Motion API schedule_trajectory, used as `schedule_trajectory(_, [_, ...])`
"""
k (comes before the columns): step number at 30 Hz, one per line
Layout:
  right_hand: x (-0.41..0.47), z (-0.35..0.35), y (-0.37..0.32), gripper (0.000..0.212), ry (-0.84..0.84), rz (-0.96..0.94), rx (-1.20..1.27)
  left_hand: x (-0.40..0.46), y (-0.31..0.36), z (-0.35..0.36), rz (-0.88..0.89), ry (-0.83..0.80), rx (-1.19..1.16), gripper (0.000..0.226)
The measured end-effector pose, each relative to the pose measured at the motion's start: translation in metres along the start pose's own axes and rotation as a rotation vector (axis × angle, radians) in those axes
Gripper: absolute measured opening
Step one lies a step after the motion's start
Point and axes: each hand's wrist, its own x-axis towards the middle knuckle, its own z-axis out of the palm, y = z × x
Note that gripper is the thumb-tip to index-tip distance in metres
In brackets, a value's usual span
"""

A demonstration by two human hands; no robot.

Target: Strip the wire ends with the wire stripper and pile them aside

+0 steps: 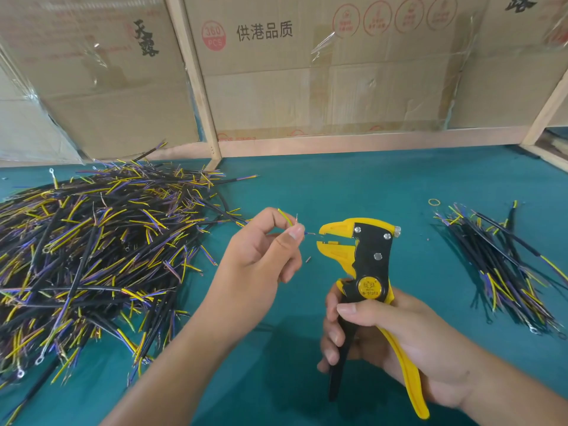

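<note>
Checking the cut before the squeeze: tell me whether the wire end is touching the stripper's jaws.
Touching. The head view shows the wire pinched by the left hand running into the wire stripper jaws, no gap.

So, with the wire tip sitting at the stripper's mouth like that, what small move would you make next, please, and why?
Probably squeeze the handles. The left hand pinches the wire with its blue end reaching into the open mouth of the wire stripper, and the right hand already grips the handles. I cannot tell how deep the tip sits.
</note>
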Motion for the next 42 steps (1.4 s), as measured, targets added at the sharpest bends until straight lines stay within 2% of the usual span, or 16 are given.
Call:
schedule_trajectory(18, [-0.002,-0.001,0.001,0.016,-0.089,-0.026,0.019,-0.005,-0.001,0.007,0.03,-0.045,0.0,0.019])
schedule_trajectory(23, [-0.002,-0.001,0.002,0.018,-0.073,-0.054,-0.012,-0.007,0.001,0.009,0.027,-0.069,-0.049,0.017])
schedule_trajectory(42, [-0.007,0.008,-0.001,0.038,0.01,-0.007,0.067,-0.008,0.002,0.011,-0.003,-0.102,0.004,0.021])
